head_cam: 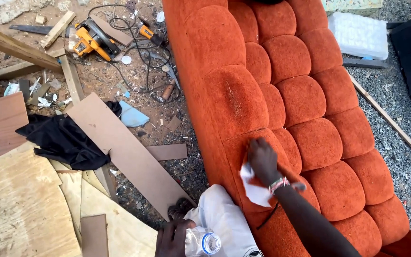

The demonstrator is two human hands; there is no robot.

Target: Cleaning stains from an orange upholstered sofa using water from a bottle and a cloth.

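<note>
An orange tufted sofa piece (pixel 281 95) lies across the middle of the view. My right hand (pixel 261 158) presses a white cloth (pixel 253 188) against its lower padded edge. A beaded bracelet sits on that wrist. At the bottom edge my left hand (pixel 172 238) grips a clear plastic bottle (pixel 201 242) with its mouth facing the camera. The bottle rests beside my knee in light trousers (pixel 224 219).
Boards and plywood sheets (pixel 24 204) lie on the dirt at left, with a black cloth (pixel 63 138). A yellow circular saw (pixel 91 40) and tangled cords sit at top left. A white foam block (pixel 359 34) and a wooden strip (pixel 386 116) lie on gravel at right.
</note>
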